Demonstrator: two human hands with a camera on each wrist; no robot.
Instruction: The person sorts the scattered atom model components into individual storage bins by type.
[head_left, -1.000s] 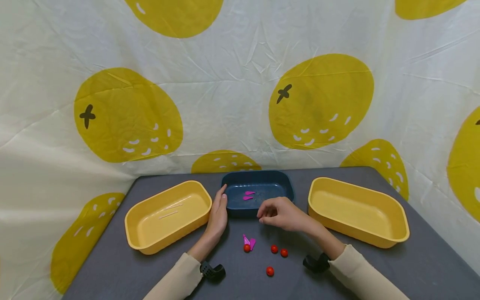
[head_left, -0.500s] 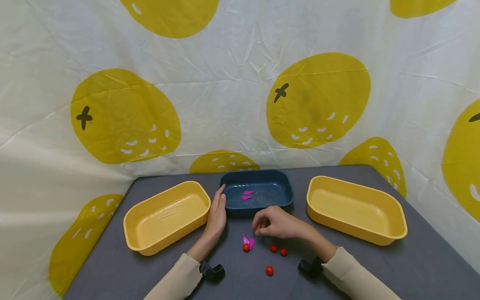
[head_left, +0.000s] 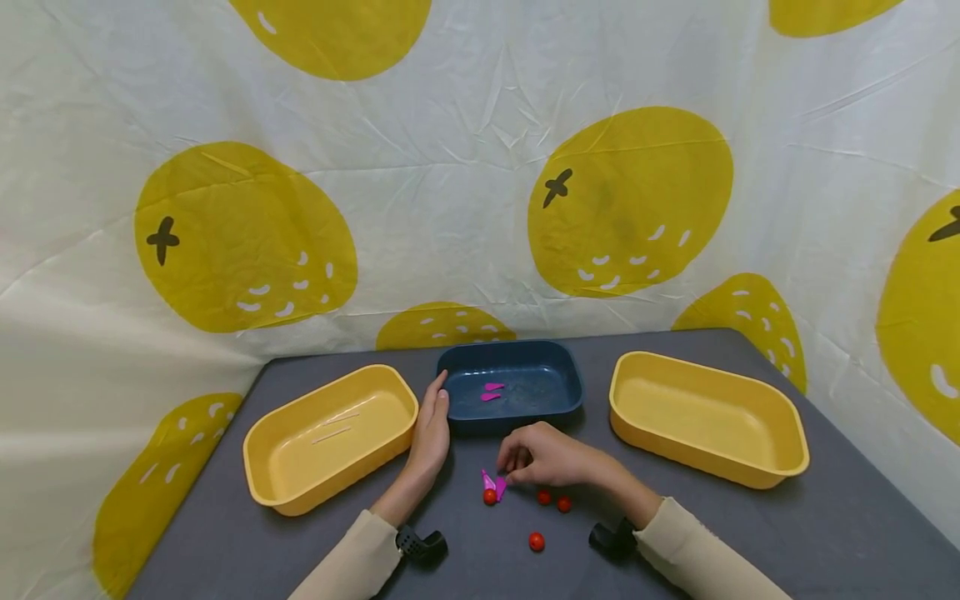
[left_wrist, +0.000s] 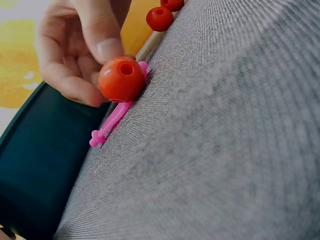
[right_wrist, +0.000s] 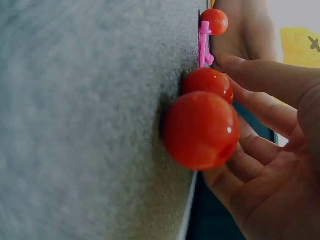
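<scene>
Showing tray's (head_left: 542, 382) pink pieces (head_left: 491, 397): head only

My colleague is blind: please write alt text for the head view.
A person's right hand is near two pink pieces and four red beads on a grey table; the left hand touches a blue tray holding two more pink pieces. Yellow trays stand on either side; two sticks lie in the left one.

passable at lower right, over grey tabletop (head_left: 817, 525) | blocked left of centre by left hand (head_left: 430, 433) between yellow tray (head_left: 315, 462) and navy tray (head_left: 540, 387) | cramped below centre by red beads (head_left: 544, 497), right hand (head_left: 543, 457)
</scene>
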